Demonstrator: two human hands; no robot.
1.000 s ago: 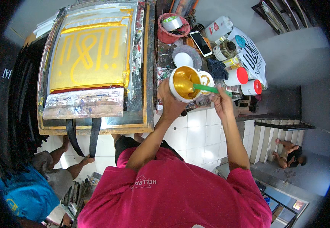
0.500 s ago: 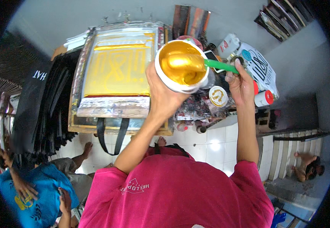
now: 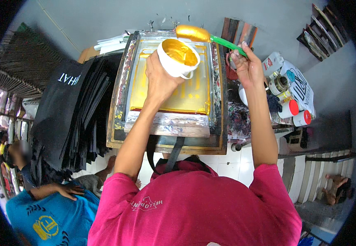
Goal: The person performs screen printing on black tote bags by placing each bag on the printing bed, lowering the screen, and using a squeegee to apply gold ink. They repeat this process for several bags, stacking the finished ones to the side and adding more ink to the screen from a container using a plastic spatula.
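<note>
My left hand grips a white tub of gold ink, tilted above a screen-printing frame. In my right hand is a spatula with a green handle. Its head, thickly coated in gold ink, is held clear of the tub, past its far rim. Gold ink streaks the frame's mesh, where a pale design shows through. A wooden squeegee lies across the near end of the mesh.
Black fabric bags are stacked left of the frame. Red-lidded containers, bottles and a white printed cloth crowd the right side. Squeegees lean on the far wall. A person in a blue shirt is at lower left.
The spatula has come up out of the tub and now holds a load of gold ink. My left hand has carried the tub leftward over the frame. My view has turned left.
</note>
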